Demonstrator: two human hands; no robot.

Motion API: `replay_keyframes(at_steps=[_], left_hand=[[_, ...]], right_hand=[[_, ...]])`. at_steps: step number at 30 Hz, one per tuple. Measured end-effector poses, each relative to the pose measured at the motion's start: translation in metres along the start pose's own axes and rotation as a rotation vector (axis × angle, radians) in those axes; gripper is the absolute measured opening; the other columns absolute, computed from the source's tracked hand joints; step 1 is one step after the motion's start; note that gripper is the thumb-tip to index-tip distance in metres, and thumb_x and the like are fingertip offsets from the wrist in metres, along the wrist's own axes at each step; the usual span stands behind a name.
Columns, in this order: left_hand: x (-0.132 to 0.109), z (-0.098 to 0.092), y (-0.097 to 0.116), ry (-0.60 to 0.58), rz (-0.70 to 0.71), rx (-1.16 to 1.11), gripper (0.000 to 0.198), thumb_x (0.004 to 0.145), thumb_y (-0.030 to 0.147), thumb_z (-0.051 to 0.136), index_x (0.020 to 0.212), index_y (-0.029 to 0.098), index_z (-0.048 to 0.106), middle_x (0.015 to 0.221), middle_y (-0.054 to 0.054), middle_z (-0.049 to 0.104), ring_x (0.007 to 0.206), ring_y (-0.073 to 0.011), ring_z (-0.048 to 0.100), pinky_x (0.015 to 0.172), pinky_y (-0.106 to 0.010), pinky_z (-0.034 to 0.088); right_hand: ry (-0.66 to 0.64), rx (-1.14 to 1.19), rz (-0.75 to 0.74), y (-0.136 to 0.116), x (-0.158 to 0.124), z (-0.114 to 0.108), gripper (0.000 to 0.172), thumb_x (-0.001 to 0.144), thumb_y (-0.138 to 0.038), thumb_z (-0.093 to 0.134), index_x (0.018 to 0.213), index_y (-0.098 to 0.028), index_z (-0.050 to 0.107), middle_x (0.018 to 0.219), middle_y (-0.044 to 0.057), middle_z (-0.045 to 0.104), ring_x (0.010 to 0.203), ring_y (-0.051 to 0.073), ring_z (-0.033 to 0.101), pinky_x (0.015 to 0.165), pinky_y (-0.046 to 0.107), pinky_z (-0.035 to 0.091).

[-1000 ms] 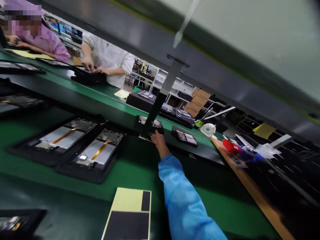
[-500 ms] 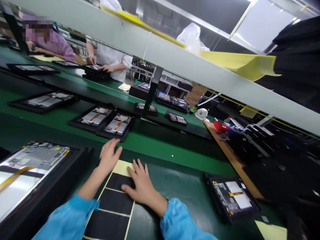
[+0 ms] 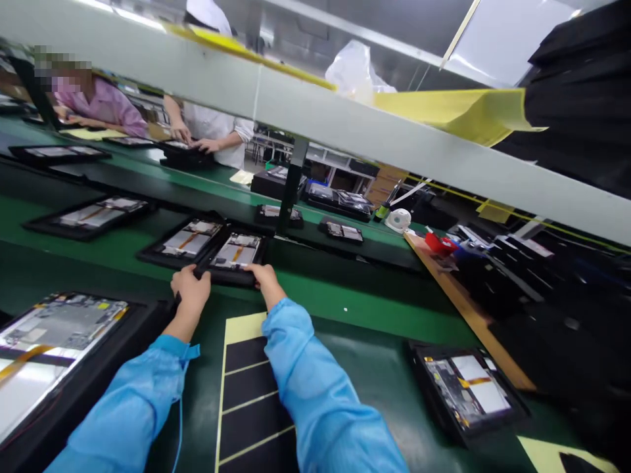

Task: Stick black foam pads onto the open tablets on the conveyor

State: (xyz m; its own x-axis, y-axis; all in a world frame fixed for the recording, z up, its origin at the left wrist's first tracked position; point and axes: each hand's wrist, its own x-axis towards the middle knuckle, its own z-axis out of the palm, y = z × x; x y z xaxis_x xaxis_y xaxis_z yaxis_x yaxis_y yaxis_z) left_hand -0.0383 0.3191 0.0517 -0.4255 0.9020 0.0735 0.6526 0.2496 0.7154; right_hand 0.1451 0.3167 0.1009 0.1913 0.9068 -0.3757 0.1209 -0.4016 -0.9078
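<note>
An opened tablet (image 3: 236, 251) in a black tray lies on the green bench, its battery, circuit board and orange ribbon cable showing. My left hand (image 3: 191, 289) grips the near left corner of its tray, fingers curled at the edge. At the near right corner my right hand (image 3: 265, 277) has its fingers closed on the rim. A second opened tablet (image 3: 190, 238) sits right beside it on the left. Below my hands lies a yellow sheet with black adhesive pieces (image 3: 246, 387), partly hidden by my right sleeve.
A larger-looking opened tablet (image 3: 64, 335) is close at the left; another (image 3: 468, 387) lies at the right. A shelf beam (image 3: 315, 125) crosses above the bench, held by a dark post (image 3: 292, 187). Two co-workers sit across the bench. A wooden edge (image 3: 463, 315) borders the right side.
Both hands have moved forward from the yellow sheet to the tablet's tray and closed on its near corners. The view has shifted slightly.
</note>
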Motion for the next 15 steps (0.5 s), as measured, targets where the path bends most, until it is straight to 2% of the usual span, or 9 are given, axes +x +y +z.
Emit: replay_keyframes(at_steps=[2, 5, 6, 8, 9, 10, 12, 13, 15], left_hand=[[-0.028, -0.007, -0.002, -0.054, 0.115, -0.049, 0.044, 0.109, 0.036, 0.062, 0.144, 0.010, 0.061, 0.135, -0.016, 0.065, 0.130, -0.0307, 0.062, 0.117, -0.049, 0.053], [-0.103, -0.018, -0.022, -0.184, 0.358, -0.129, 0.061, 0.103, 0.052, 0.060, 0.155, 0.020, 0.057, 0.152, -0.010, 0.058, 0.139, -0.0293, 0.058, 0.123, -0.042, 0.049], [-0.133, -0.023, -0.035, -0.243, 0.497, -0.152, 0.066, 0.100, 0.057, 0.063, 0.157, 0.024, 0.057, 0.159, -0.007, 0.053, 0.146, -0.0296, 0.053, 0.128, -0.042, 0.044], [-0.189, -0.033, -0.066, -0.356, 1.005, -0.058, 0.068, 0.108, 0.059, 0.051, 0.166, 0.024, 0.048, 0.166, -0.010, 0.046, 0.154, -0.0317, 0.046, 0.132, -0.048, 0.038], [-0.210, -0.038, -0.084, -0.358, 1.176, 0.004, 0.064, 0.111, 0.055, 0.047, 0.168, 0.026, 0.046, 0.167, -0.009, 0.045, 0.155, -0.0308, 0.046, 0.131, -0.048, 0.038], [-0.223, -0.043, -0.103, -0.367, 1.266, 0.074, 0.060, 0.113, 0.049, 0.045, 0.169, 0.028, 0.045, 0.169, -0.008, 0.043, 0.155, -0.0291, 0.046, 0.129, -0.046, 0.041], [-0.226, -0.054, -0.138, -0.376, 1.376, 0.166, 0.063, 0.111, 0.041, 0.047, 0.173, 0.031, 0.038, 0.169, -0.007, 0.043, 0.149, -0.0267, 0.054, 0.118, -0.039, 0.052], [-0.217, -0.060, -0.154, -0.384, 1.446, 0.181, 0.069, 0.110, 0.041, 0.049, 0.175, 0.030, 0.031, 0.168, -0.007, 0.043, 0.145, -0.0271, 0.058, 0.111, -0.037, 0.058], [-0.191, -0.074, -0.177, -0.368, 1.435, 0.235, 0.075, 0.107, 0.032, 0.047, 0.177, 0.036, 0.021, 0.166, -0.004, 0.045, 0.139, -0.0278, 0.063, 0.101, -0.038, 0.063]], right_hand=[[-0.006, 0.099, 0.002, 0.003, -0.006, -0.021, 0.036, 0.106, -0.038, 0.072, 0.135, -0.017, 0.067, 0.131, 0.010, 0.071, 0.109, 0.024, 0.074, 0.092, 0.044, 0.066], [0.032, 0.233, -0.038, 0.020, -0.032, -0.071, 0.031, 0.107, -0.037, 0.071, 0.130, -0.016, 0.069, 0.125, 0.009, 0.072, 0.103, 0.022, 0.074, 0.087, 0.040, 0.066], [0.056, 0.266, -0.055, 0.029, -0.047, -0.091, 0.029, 0.106, -0.037, 0.072, 0.125, -0.015, 0.070, 0.120, 0.008, 0.074, 0.098, 0.021, 0.074, 0.085, 0.038, 0.066], [0.112, 0.313, -0.095, 0.049, -0.088, -0.134, 0.024, 0.100, -0.035, 0.076, 0.114, -0.016, 0.072, 0.107, 0.006, 0.076, 0.089, 0.018, 0.074, 0.080, 0.035, 0.065], [0.142, 0.329, -0.117, 0.060, -0.112, -0.156, 0.023, 0.093, -0.034, 0.081, 0.108, -0.018, 0.073, 0.103, 0.005, 0.078, 0.087, 0.019, 0.074, 0.081, 0.034, 0.064], [0.171, 0.339, -0.142, 0.071, -0.138, -0.175, 0.027, 0.085, -0.034, 0.085, 0.105, -0.020, 0.074, 0.102, 0.004, 0.079, 0.088, 0.020, 0.075, 0.082, 0.034, 0.064], [0.223, 0.341, -0.166, 0.096, -0.187, -0.206, 0.037, 0.068, -0.035, 0.089, 0.101, -0.023, 0.075, 0.102, 0.005, 0.081, 0.090, 0.024, 0.076, 0.085, 0.037, 0.064], [0.249, 0.335, -0.168, 0.109, -0.208, -0.215, 0.042, 0.062, -0.035, 0.089, 0.100, -0.024, 0.075, 0.101, 0.005, 0.082, 0.091, 0.026, 0.077, 0.085, 0.038, 0.064], [0.289, 0.305, -0.151, 0.135, -0.243, -0.221, 0.046, 0.058, -0.038, 0.088, 0.099, -0.024, 0.074, 0.097, 0.005, 0.082, 0.087, 0.028, 0.078, 0.082, 0.039, 0.064]])
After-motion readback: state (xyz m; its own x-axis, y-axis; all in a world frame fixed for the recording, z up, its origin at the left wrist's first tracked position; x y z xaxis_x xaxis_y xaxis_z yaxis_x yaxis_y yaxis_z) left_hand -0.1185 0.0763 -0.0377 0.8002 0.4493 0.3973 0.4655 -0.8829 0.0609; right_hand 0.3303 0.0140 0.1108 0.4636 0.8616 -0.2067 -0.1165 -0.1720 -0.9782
